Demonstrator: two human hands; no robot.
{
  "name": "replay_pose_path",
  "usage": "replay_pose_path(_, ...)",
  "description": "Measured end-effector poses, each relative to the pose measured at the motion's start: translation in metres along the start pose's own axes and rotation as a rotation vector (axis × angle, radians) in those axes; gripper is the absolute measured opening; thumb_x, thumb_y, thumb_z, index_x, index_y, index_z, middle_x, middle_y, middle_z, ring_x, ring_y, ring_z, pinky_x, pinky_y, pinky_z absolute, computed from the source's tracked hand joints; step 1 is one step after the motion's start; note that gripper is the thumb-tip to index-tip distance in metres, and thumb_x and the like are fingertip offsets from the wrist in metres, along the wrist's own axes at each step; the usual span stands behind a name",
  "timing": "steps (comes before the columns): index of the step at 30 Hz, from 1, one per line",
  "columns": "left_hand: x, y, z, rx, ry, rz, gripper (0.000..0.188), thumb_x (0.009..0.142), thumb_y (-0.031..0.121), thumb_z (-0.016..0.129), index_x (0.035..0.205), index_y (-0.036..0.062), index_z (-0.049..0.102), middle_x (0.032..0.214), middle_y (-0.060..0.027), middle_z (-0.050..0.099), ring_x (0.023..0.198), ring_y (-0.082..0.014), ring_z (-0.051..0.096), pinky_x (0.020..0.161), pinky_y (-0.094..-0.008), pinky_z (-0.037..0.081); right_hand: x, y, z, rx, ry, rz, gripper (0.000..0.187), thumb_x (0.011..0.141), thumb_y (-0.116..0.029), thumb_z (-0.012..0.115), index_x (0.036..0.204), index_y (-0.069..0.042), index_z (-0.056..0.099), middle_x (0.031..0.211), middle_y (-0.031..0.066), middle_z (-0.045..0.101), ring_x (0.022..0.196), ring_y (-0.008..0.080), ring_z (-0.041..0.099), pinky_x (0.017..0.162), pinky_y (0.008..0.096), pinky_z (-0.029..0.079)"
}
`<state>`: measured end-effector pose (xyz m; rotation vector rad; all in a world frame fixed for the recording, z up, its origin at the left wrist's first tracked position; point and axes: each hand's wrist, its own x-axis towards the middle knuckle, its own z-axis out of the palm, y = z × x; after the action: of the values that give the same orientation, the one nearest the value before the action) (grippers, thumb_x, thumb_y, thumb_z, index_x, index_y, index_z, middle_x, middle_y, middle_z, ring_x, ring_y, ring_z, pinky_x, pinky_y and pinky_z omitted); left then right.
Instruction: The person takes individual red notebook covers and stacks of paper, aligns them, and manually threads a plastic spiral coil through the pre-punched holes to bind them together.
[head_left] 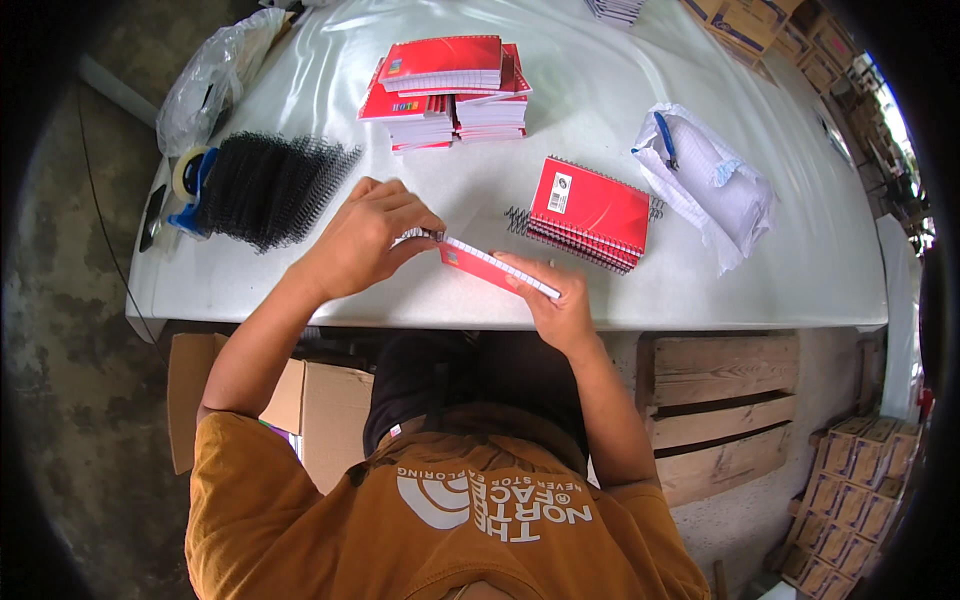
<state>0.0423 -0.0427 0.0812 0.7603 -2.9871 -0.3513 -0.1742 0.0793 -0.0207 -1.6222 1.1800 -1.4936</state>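
Note:
Near the table's front edge, my right hand (562, 305) grips a red-covered notebook (485, 268) by its right end, its white page edge turned up. At the notebook's left end my left hand (385, 232) pinches a dark spiral binding wire (426, 235) against the corner, its fingers closed. How far the wire runs through the holes is hidden by the fingers. To the left lies a heap of black spiral wires (275, 188). On the right sits a stack of spiral-bound red notebooks (595, 205), with wire ends sticking out at its sides. Further back are piled red notebooks (445, 62) without visible spirals.
Blue-handled pliers (666, 140) lie on a crumpled white wrapper (715, 185) at right. A tape dispenser (190, 190) and a clear plastic bag (215, 80) are on the left. Below the table edge stand a cardboard box (335, 420) and a wooden crate (722, 370).

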Motion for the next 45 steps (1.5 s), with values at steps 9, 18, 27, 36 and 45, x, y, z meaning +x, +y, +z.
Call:
replay_pose_path(9,-0.036,0.023,0.102,0.582,0.490,0.148,0.091,0.075,0.072,0.043,0.138,0.0063,0.037,0.143,-0.0291,0.023,0.135,-0.0484,0.010,0.104,-0.0627,-0.003,-0.014,0.003,0.018,-0.055,0.094,-0.101,0.034,0.077,0.009,0.059,0.109,-0.003,0.063,0.105,0.0154,0.065,0.093,0.0270,0.065,0.077,0.0313,0.052)
replay_pose_path(18,-0.038,0.018,0.130,0.390,0.686,0.111,0.112,0.069,0.080,0.041,0.139,-0.0055,0.023,0.143,-0.0365,0.011,0.136,-0.0486,0.000,0.101,-0.0643,-0.008,-0.025,-0.004,0.041,-0.051,0.145,-0.189,0.035,0.077,0.008,0.061,0.110,-0.004,0.063,0.103,0.0146,0.066,0.088,0.0266,0.066,0.074,0.0317,0.053)
replay_pose_path(27,-0.023,0.016,0.098,0.501,0.824,0.198,0.113,0.070,0.085,0.029,0.137,-0.0055,0.029,0.137,-0.0344,0.026,0.128,-0.0518,0.021,0.101,-0.0647,0.001,-0.016,-0.005,0.039,-0.145,0.089,-0.310,0.042,0.073,0.011,0.057,0.112,-0.004,0.062,0.105,0.0137,0.065,0.093,0.0273,0.065,0.077,0.0353,0.053)
replay_pose_path(36,-0.030,-0.007,0.114,0.421,0.533,0.365,0.107,0.070,0.080,0.042,0.143,0.0059,0.017,0.135,-0.0394,0.022,0.128,-0.0566,0.018,0.099,-0.0669,0.012,-0.015,0.002,0.049,-0.211,0.032,-0.327,0.061,0.071,0.006,0.061,0.129,-0.005,0.047,0.105,0.0166,0.063,0.080,0.0313,0.064,0.065,0.0379,0.051)
replay_pose_path(45,0.011,0.020,0.083,0.313,0.988,0.101,0.131,0.055,0.087,0.046,0.137,-0.0110,0.018,0.141,-0.0382,0.011,0.131,-0.0569,0.005,0.098,-0.0686,-0.001,-0.019,0.001,0.056,-0.075,0.039,-0.159,0.042,0.075,0.007,0.060,0.115,-0.005,0.055,0.107,0.0150,0.063,0.094,0.0314,0.063,0.078,0.0356,0.052)
